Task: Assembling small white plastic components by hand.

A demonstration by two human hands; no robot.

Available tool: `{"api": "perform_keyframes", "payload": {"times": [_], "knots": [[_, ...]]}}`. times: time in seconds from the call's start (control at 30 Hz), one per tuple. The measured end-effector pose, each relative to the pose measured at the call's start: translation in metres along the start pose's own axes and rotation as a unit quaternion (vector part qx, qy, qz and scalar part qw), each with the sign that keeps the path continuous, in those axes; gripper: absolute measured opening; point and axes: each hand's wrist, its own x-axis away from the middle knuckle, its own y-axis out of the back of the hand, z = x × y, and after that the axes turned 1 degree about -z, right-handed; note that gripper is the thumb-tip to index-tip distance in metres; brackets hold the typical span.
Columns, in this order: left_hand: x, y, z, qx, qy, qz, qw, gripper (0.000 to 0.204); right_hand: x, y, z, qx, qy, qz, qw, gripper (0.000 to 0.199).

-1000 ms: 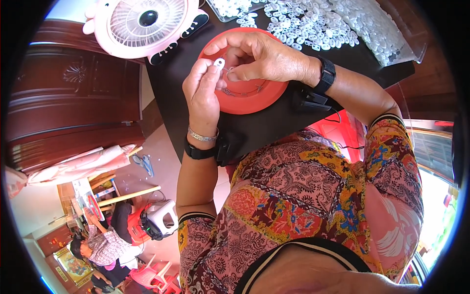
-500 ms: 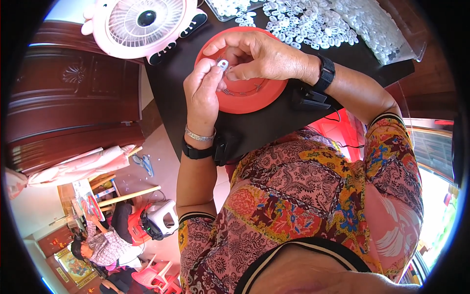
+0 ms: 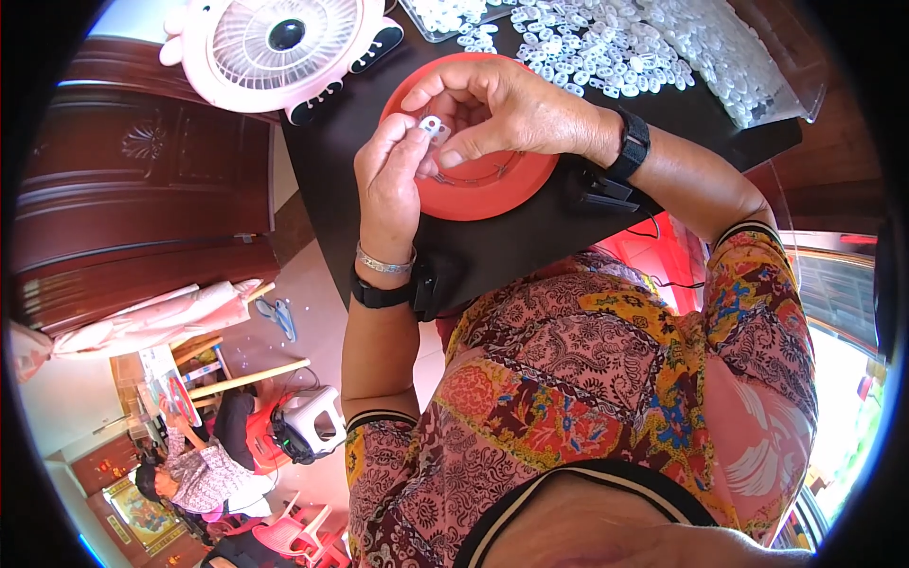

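Note:
Over a round red dish (image 3: 492, 199), my left hand (image 3: 390, 175) pinches a small white oval plastic piece (image 3: 432, 124) with a hole between thumb and forefinger. A second pale bit shows just below it, too small to make out. My right hand (image 3: 516, 109) is close on the other side of the piece, fingers curved and forefinger raised. Its thumb stands apart from the fingers, and I see nothing held between them. Its inner fingers are partly hidden behind the piece. Several thin dark metal bits (image 3: 500, 172) lie in the dish.
Many white oval pieces (image 3: 606, 52) are spread on the dark table (image 3: 331, 180), beside a clear bag or box (image 3: 748, 85) full of them. A pink fan (image 3: 284, 57) stands at the far left. Another person (image 3: 204, 478) sits at the lower left.
My right thumb has shifted slightly down and away from the white piece. The piece has turned a little in my left fingers, and more of the pale bit below it shows.

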Motion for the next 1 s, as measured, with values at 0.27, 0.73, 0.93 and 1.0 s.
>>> {"api": "perform_keyframes", "payload": {"times": [0.27, 0.73, 0.93, 1.0], "knots": [[-0.001, 0.003, 0.006, 0.004, 0.005, 0.011, 1.0, 0.019, 0.002, -0.004, 0.0, 0.206, 0.098, -0.046, 0.973, 0.029], [0.003, -0.007, 0.007, 0.028, 0.02, -0.006, 0.999, 0.021, 0.004, -0.003, -0.001, 0.296, 0.126, -0.055, 0.945, 0.026], [0.003, -0.005, 0.002, 0.025, 0.017, 0.005, 1.0, 0.022, 0.004, -0.005, 0.002, 0.295, 0.183, -0.075, 0.935, 0.018], [0.005, -0.008, 0.001, 0.026, 0.015, 0.001, 1.0, 0.022, 0.003, -0.005, 0.003, 0.307, 0.195, -0.076, 0.929, 0.017]]}}
